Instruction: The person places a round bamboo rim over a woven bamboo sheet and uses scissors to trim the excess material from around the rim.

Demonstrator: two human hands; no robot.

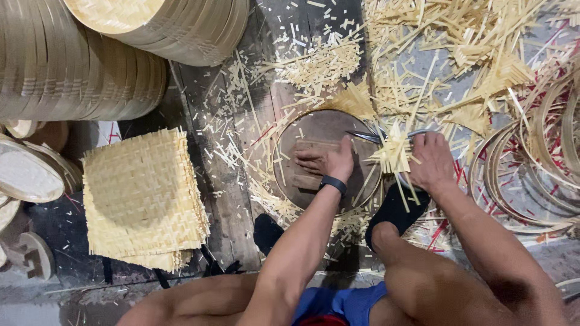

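A round, dark wooden form (314, 136) lies flat on the floor in front of the seated person, with a pale ring of trimmed bamboo strip ends fringing its rim, and a small rectangular wooden block (314, 163) is fixed across its middle. The left hand (326, 160) lies palm down on that block, fingers stretched out flat and pressing rather than gripping; a black band (333, 184) circles its wrist. At the form's right edge the right hand (430, 162) is closed around the handles of a pair of metal scissors (368, 136), whose blades point left over the rim of the form, just beside a splayed tuft of pale cut bamboo strips (396, 154) that sticks up between the two hands. A black sandal (396, 211) on the person's foot rests against the lower right edge of the form, and the bare knees and blue shorts (338, 302) fill the bottom of the view. Loose bamboo offcuts (423, 54) are scattered thickly over the floor above and to the right. A stack of square woven bamboo mats (142, 196) sits well apart to the left. Tall stacks of finished round bamboo trays (78, 72) stand at the upper left, and thin bent bamboo hoops (531, 169) lie piled at the right.
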